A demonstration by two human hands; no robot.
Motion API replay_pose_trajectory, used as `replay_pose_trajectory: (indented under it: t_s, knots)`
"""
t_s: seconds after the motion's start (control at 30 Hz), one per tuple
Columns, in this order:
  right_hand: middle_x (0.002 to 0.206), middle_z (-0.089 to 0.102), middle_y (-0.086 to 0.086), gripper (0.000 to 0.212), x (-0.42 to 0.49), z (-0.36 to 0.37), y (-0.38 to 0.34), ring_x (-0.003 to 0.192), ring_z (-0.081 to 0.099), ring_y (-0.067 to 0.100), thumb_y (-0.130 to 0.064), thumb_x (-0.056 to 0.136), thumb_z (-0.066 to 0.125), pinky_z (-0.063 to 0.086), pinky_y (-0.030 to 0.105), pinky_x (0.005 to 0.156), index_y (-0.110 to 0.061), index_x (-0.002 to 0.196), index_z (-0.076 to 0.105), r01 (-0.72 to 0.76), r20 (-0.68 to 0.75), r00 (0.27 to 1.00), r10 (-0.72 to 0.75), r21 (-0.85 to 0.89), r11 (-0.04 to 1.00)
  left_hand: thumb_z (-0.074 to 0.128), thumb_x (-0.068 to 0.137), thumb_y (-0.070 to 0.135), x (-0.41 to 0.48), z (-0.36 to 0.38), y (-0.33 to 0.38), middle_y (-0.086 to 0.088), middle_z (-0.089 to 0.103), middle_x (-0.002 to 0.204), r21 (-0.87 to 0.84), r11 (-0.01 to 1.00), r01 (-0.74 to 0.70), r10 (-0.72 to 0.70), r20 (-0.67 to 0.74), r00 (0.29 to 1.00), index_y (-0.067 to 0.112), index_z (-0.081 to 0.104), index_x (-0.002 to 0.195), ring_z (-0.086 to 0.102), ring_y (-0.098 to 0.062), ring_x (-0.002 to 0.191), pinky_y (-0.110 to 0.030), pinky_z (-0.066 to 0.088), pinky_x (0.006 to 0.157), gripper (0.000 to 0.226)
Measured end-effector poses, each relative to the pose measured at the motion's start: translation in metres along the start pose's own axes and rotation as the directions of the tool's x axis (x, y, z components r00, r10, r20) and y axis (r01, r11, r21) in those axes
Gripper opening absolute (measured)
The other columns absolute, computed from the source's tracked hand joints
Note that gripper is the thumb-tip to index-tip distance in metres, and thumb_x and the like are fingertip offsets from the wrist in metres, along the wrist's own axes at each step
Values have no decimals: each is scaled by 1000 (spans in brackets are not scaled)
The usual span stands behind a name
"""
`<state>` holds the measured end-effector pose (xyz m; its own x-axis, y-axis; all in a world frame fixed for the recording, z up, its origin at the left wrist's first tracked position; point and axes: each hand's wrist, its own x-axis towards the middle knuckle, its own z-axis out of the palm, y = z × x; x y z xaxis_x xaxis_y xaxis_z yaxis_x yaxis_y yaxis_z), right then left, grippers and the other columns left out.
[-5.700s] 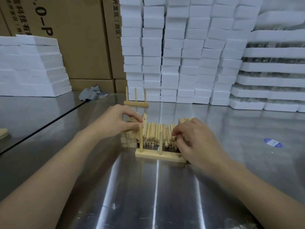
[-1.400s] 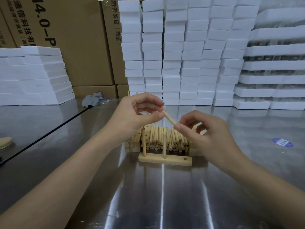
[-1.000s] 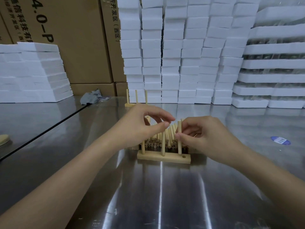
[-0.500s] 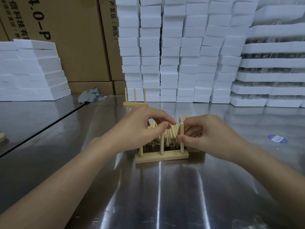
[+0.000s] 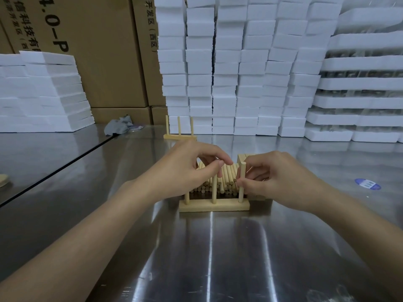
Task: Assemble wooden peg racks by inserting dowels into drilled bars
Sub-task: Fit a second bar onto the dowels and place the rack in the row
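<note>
Head view: pinching the third dowel (image 5: 241,184) upright in the right hand (image 5: 277,179), foot already in the end hole of the drilled bar (image 5: 214,207) on the steel table (image 5: 218,247). Curling the left hand (image 5: 181,171) over the middle dowel (image 5: 214,190), thumb to forefinger, contact impossible to tell. Probably just pressing home left here; finished rack (image 5: 180,136) behind, loose dowels (image 5: 227,176) waiting

Table (image 5: 218,247): glossy, reflective sheet metal. Drilled bar (image 5: 213,207) and dowels (image 5: 227,177): pale, matt, smooth wood. Boxes (image 5: 104,51): brown matt cardboard. Blocks (image 5: 226,68): white foam.
</note>
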<state>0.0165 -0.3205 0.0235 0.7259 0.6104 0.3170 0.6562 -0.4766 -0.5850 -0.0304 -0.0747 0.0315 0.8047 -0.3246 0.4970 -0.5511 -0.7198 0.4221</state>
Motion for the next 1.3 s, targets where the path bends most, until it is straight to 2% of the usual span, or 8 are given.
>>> replay_pose_trajectory:
  t_s: [0.13, 0.2, 0.3, 0.4, 0.63, 0.77, 1.13, 1.3]
  knots:
    - [81, 80, -5, 10, 0, -2, 0, 81, 78, 15, -28, 92, 80, 63, 48, 84, -29, 84, 74, -9, 57, 998, 7, 46, 999, 62, 105, 23, -1, 3, 0, 24, 76, 93, 13, 1000, -14, 15, -41, 999, 38, 80, 113, 71, -3, 95, -10, 43, 72, 25]
    - [79, 79, -9, 17, 1, -3, -1, 79, 78, 10, -29, 91, 80, 64, 44, 81, -33, 79, 70, 32, 61, 998, -33, 6, 999, 61, 105, 28, -2, 5, 2, 30, 73, 99, 35, 999, -40, 42, -62, 997, 41, 78, 120, 69, -3, 102, -15, 45, 75, 26]
    - [75, 77, -13, 23, 1, -4, -1, 74, 76, 6, -30, 91, 81, 63, 41, 77, -29, 75, 64, 66, 56, 996, -63, -62, 996, 59, 103, 28, -2, 9, 7, 30, 73, 109, 70, 993, -94, 100, -75, 992, 40, 77, 126, 68, -5, 110, -37, 56, 89, 32]
    - [76, 77, -12, 21, 2, -4, 0, 75, 75, 6, -29, 92, 79, 62, 42, 78, -24, 77, 65, 83, 69, 995, -78, -77, 994, 57, 98, 26, -2, 9, 10, 27, 75, 117, 122, 985, -125, 137, -97, 986, 39, 79, 123, 67, -2, 113, -41, 56, 96, 36]
    - [76, 76, -13, 14, 2, -5, -2, 74, 74, 5, -26, 94, 77, 59, 31, 74, -16, 86, 71, 105, 86, 992, -97, -96, 990, 56, 90, 30, -6, 10, 22, 21, 78, 119, 275, 946, -171, 203, -94, 975, 35, 81, 121, 67, 0, 108, -42, 58, 89, 41]
    - [77, 76, -8, 13, 1, -7, 0, 74, 73, 8, -27, 94, 76, 61, 38, 77, -15, 89, 72, 82, 81, 994, -74, -98, 992, 64, 87, 26, -4, 14, 30, 16, 79, 115, 393, 895, -210, 260, -78, 962, 29, 84, 116, 71, -10, 103, -44, 57, 81, 36]
    - [68, 70, -12, 17, 6, -3, 0, 66, 67, 3, -22, 93, 76, 50, 19, 67, -20, 80, 66, 104, 83, 992, -93, -149, 983, 62, 78, 25, -3, 17, 34, 15, 79, 101, 448, 875, -186, 259, -106, 960, 24, 82, 98, 71, -17, 88, -42, 57, 69, 28]
    - [78, 73, -6, 12, 5, -3, -8, 74, 70, 10, -23, 92, 76, 55, 29, 73, -13, 89, 70, 92, 87, 993, -74, -236, 967, 58, 78, 28, -4, 17, 39, 15, 79, 100, 433, 886, -166, 234, -108, 966, 24, 82, 96, 71, -16, 86, -41, 56, 70, 30]
